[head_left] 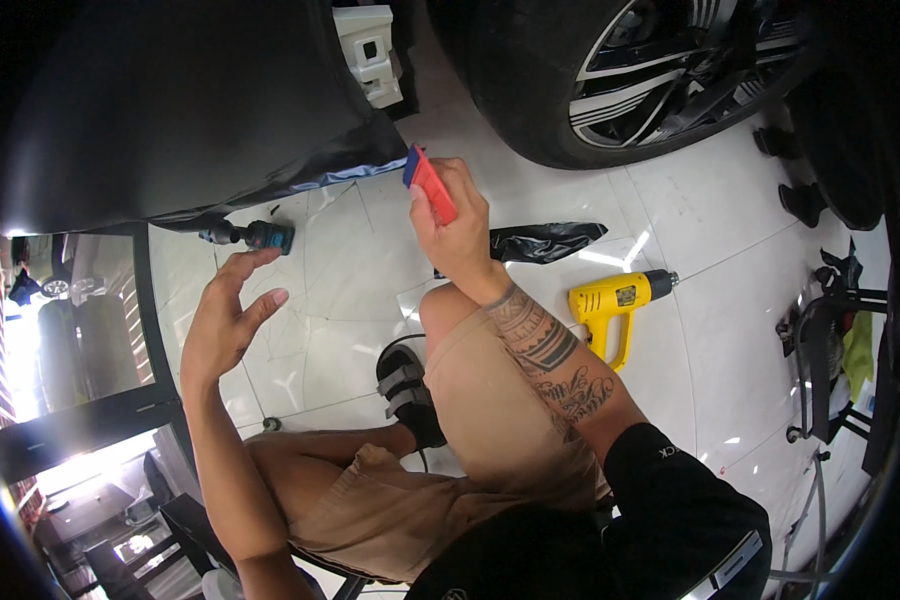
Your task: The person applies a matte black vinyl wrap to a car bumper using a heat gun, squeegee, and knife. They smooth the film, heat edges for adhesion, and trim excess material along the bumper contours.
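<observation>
My right fingers (460, 182) grip a squeegee (435, 192) beside the panel (190, 120); my left fingers (248, 261) curve, released. A heat gun (598, 299) lies nearby.

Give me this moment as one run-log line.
right hand: holding red-and-blue scraper beside dark panel corner | left hand: open, empty | floor: yellow heat gun, crumpled black sheet

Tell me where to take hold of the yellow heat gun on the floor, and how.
By its handle, I'd judge, coming from the picture's lower side: the heat gun lies on its side on the floor, the handle runs toward that side, and the metal nozzle points away to the right.
</observation>
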